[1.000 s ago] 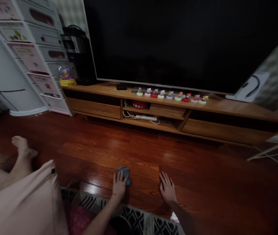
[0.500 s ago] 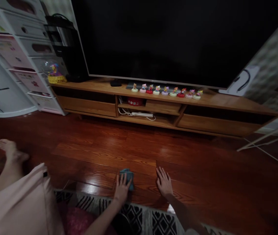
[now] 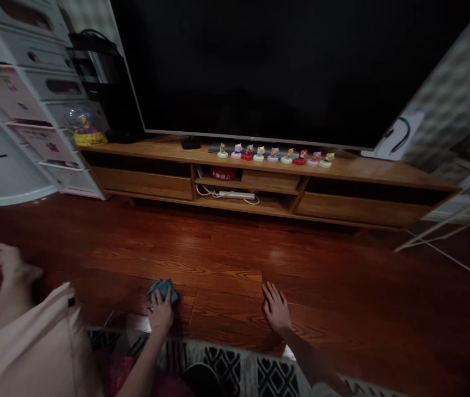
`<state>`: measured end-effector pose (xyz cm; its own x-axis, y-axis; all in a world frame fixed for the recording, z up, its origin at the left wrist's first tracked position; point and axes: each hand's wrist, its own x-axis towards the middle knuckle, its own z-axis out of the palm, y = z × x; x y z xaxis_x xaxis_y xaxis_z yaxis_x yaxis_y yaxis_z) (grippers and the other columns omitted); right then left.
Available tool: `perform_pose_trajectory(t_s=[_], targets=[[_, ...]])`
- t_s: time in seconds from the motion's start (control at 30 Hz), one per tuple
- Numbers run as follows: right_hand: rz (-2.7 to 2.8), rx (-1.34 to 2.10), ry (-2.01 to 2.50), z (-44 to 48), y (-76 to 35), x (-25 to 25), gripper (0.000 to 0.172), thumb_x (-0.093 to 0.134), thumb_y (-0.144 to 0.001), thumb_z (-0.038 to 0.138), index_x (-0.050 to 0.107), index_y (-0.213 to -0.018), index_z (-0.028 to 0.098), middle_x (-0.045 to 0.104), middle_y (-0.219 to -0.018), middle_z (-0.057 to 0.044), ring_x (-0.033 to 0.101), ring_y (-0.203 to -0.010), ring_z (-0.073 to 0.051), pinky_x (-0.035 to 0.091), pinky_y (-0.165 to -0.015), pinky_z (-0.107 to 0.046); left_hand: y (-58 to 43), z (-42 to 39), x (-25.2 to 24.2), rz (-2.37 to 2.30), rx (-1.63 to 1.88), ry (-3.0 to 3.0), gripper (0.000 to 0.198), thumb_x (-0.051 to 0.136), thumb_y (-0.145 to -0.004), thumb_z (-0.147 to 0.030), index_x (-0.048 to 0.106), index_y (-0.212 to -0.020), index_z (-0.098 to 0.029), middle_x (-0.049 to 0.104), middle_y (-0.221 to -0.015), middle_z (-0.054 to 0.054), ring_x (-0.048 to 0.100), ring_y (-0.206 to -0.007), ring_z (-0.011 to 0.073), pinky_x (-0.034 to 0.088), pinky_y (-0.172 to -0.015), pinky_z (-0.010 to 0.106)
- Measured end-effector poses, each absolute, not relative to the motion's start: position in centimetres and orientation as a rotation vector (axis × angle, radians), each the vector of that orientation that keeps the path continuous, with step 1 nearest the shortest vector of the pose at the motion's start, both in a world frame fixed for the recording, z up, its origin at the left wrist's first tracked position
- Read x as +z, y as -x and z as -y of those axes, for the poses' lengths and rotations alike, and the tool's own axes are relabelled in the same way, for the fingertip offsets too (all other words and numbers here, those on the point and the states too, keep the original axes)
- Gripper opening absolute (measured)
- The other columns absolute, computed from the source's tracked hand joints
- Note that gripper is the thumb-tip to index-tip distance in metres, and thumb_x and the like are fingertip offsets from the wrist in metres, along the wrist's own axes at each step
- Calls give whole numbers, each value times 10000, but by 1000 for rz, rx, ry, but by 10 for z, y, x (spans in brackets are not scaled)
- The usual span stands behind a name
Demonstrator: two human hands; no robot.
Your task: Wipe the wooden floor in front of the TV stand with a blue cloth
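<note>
1. Head view, change: vs. half a sec ago, your left hand (image 3: 161,315) and the small blue-green folded fabric cloth (image 3: 162,286) have moved left together, approx. along the boards. The cloth now lies left of a board seam it was right of, so its contact is on a diff. stretch and the boards between your hands are uncovered.
2. Head view, left fingers: laid over the cloth's near part, a bit apart; can't tell if they're clutching it or just pressing.
3. Head view, right hand (image 3: 276,309): approx. same spot as before, palm down, fingers extended and holding nothing, on the glossy red-brown wood-plank floor (image 3: 226,253), well apart from the cloth.
4. Head view, materials: cloth looks soft, creased, w/ uneven folded edges. Floor's smooth, w/ visible grain, thin seams & bright reflections. The black-and-white geometric-patterned rug (image 3: 222,366) borders it on your side; its pile's too dim to judge.
5. Head view, surroundings: pale pink cushion-like fabric piece (image 3: 32,342), w/ small black tag, to your left; ahead, the long, low brown wooden TV stand (image 3: 144,187), straight-edged, carrying a row of small, rounded multicoloured figurines (image 3: 273,155).
</note>
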<state>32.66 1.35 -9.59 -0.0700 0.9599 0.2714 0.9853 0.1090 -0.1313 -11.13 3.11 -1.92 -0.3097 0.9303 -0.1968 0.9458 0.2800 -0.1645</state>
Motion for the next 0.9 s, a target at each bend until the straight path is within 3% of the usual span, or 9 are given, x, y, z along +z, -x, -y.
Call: perform_pose_trajectory(t_s=[0.17, 0.43, 0.6, 0.73, 0.9], targets=[[2094, -112, 1910, -13, -327, -97, 629, 351, -927, 218, 325, -1550, 302, 380, -1590, -17, 290, -1482, -200, 240, -1191, -468, 57, -14, -33, -2241, -435, -2107, 606, 427, -925, -95, 423, -1511, -248, 474, -1501, 201, 444, -1370, 382, 215, -1140, 639], [2112, -106, 1927, -13, -329, -98, 636, 350, -917, 212, 333, -1547, 292, 381, -1590, -19, 284, -1485, -200, 243, -1192, -465, -43, 6, -66, -1447, -173, -2583, 643, 465, -906, -134, 413, -1492, -394, 373, -1587, 72, 277, -1476, 308, 191, -1169, 641], [2104, -96, 1928, -15, -328, -98, 627, 350, -917, 217, 355, -1537, 308, 410, -1574, -15, 295, -1482, -206, 232, -1195, -478, 27, -24, -41, -1914, -190, -2312, 705, 390, -892, -51, 361, -1524, -363, 284, -1621, 87, 235, -1490, 293, 165, -1178, 613], [2098, -111, 1930, -15, -327, -95, 609, 347, -914, 220, 402, -1515, 295, 421, -1567, -14, 303, -1478, -200, 247, -1190, -469, 87, -33, -22, -2334, -292, -1903, 706, 302, -909, -13, 301, -1554, -299, 248, -1625, 149, 237, -1487, 314, 232, -1134, 654], [2098, -125, 1925, -15, -327, -95, 593, 340, -915, 217, 437, -1497, 276, 429, -1562, -22, 303, -1477, -199, 245, -1190, -468, 80, -25, -27, -2344, -343, -1957, 672, 368, -907, -41, 353, -1540, -267, 335, -1588, 179, 305, -1455, 357, 196, -1143, 659]])
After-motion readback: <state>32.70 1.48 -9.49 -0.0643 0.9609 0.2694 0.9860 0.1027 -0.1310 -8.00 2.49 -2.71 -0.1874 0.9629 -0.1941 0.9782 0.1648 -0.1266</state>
